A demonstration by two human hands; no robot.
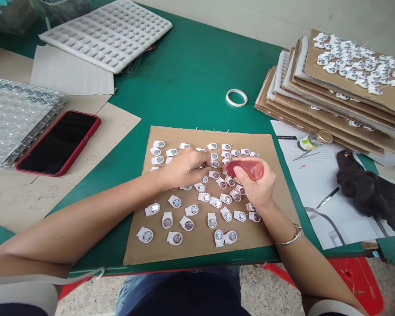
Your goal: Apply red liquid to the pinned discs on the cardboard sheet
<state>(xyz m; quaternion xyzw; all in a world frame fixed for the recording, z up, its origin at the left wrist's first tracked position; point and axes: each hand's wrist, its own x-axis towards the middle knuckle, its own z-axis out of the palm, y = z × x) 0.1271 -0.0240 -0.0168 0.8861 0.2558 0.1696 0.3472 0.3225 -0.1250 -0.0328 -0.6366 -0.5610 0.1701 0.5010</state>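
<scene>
A brown cardboard sheet [197, 245] lies on the green table, bearing many small white pieces with round silvery centres [175, 201]. Over its upper middle, my left hand [186, 166] is closed in a pinch on a thin pointed tool [197, 169]. Just to the right, my right hand [258, 182] is wrapped round a red squeeze bottle [250, 169], tilted with its narrow end toward the left hand. The fingertips of the left hand are close to the pieces; whether they touch one cannot be made out.
A red-cased phone [59, 142] lies left beside a clear plastic tray [16, 118]. A white moulded tray [108, 33] is at the back left. Tape roll [236, 98], stacked cardboard sheets [303, 94], a small jar [315, 140] and black cloth [368, 188] are at right.
</scene>
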